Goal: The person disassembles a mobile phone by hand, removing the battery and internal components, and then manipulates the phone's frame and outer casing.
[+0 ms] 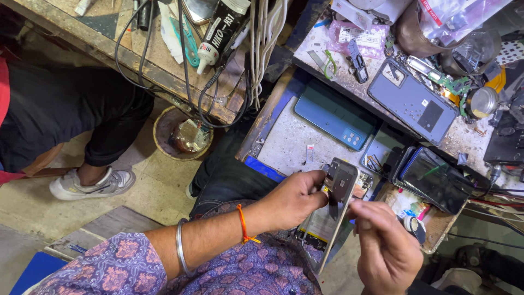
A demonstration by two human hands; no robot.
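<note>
My left hand (295, 198) grips an opened phone body (334, 213) by its upper left edge, thumb and fingers near the camera end. The phone stands tilted on edge over my lap, its inner frame and boards showing. My right hand (385, 246) pinches the phone's right edge with thumb and forefinger; whether it also holds a small tool I cannot tell. An orange thread and a metal bangle circle my left wrist. A purple flowered sleeve covers my arm.
A blue phone back cover (335, 114) lies on a low shelf. A grey-blue phone back (412, 101) and small parts sit on the bench. A dark phone (434, 177) lies at right. Cables (262, 43) hang down. Another person's leg and white shoe (93, 183) are at left.
</note>
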